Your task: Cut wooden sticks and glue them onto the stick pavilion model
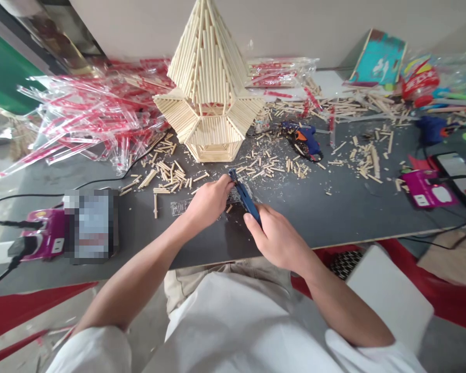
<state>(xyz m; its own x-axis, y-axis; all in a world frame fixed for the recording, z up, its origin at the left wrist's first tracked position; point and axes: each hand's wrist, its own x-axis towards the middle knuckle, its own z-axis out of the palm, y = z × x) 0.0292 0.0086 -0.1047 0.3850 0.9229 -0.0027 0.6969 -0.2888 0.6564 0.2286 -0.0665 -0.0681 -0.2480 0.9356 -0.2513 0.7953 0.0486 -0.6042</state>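
Note:
Near the table's front edge, my right hand [277, 235] is closed round a blue-handled cutting tool [245, 197] whose dark head points up and left. My left hand [212, 201] has its fingers pinched together beside the tool's head; what they hold is too small to make out. Just beyond my hands stands a lantern-like structure [213, 77] of pale wooden sticks, with a pointed top and flared panels. Short cut stick pieces [166, 173] lie left of my left hand. More pieces and fine chips [266, 166] are scattered beyond the tool.
Clear-and-red plastic wrappers [97, 114] are heaped at the back left. A blue glue gun [308, 140] lies right of the structure. Purple power adapters [431, 189] with cables, phones and a teal board [378, 57] are also on the dark table [314, 207].

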